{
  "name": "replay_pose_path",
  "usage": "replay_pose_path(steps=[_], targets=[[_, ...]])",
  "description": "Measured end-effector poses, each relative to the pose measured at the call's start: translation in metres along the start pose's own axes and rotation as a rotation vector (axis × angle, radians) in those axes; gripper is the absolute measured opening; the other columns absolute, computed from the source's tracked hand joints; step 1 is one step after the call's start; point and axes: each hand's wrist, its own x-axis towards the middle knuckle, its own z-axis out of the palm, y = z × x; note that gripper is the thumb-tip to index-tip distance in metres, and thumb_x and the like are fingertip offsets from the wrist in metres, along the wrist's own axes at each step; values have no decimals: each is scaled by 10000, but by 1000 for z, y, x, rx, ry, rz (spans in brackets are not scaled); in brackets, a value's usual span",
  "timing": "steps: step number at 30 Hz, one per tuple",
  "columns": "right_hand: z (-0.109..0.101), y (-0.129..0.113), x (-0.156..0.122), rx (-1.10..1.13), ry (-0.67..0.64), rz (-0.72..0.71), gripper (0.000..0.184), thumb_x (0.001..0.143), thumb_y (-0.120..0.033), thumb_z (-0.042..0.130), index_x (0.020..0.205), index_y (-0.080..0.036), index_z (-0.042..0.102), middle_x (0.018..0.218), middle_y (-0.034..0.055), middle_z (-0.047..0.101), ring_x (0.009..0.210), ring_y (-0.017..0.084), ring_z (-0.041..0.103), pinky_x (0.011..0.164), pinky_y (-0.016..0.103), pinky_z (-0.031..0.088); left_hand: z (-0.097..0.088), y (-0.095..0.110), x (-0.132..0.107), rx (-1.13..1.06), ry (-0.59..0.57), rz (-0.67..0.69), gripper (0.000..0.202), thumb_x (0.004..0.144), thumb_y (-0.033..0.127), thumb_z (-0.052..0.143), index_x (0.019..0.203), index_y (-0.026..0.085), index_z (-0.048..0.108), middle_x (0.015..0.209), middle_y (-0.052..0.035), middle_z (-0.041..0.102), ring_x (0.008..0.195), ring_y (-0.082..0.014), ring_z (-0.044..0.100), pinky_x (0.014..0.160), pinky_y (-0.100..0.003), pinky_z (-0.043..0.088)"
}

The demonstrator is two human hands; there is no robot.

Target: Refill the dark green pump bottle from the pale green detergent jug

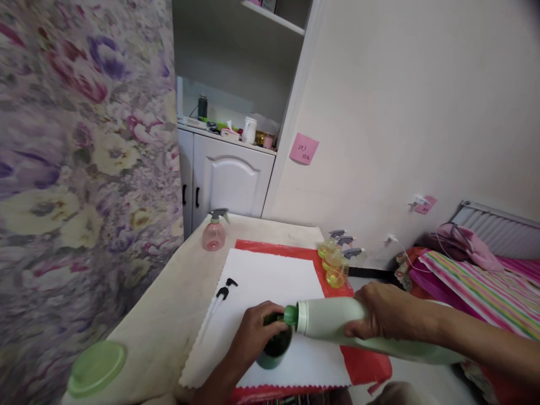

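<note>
Head view: the left hand (253, 340) is wrapped around a small dark-green container (274, 350), holding it upright on the white sheet (270, 275) near the front edge of the desk (169, 315). The right hand (382, 318) grips the pale-green bottle (329, 322) from above at mid-body. The bottle's long axis lies almost level, running right to left, with the base toward the right arm. Its green neck (291, 315) sits at the container's mouth, touching or just above it; contact cannot be confirmed. The white sheet rests on a red mat (363, 365).

- Black spray trigger (223, 289): on the sheet, just beyond the left hand.
- Yellow spray bottles (335, 261): grouped at the mat's far right corner.
- Pink spray bottle (213, 235): far left of the desk.
- Green lid (97, 368): near left corner.
</note>
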Motion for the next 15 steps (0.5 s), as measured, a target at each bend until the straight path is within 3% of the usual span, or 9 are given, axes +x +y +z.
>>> replay_pose_path(steps=[4, 15], targets=[[-1, -2, -1, -32, -11, 34, 505, 723, -628, 592, 781, -144, 725, 796, 172, 773, 682, 288, 697, 527, 295, 347, 1, -2, 2, -9, -1, 2, 202, 686, 152, 683, 850, 228, 773, 855, -16, 764, 853, -220, 687, 803, -294, 476], [3, 5, 2, -43, -4, 9, 521, 722, -644, 582, 787, -146, 723, 780, 162, 771, 659, 279, 688, 515, 293, 340, 2, -3, 1, -10, 4, -6, 205, 686, 149, 686, 857, 220, 774, 861, -22, 770, 856, -223, 686, 808, -289, 475]])
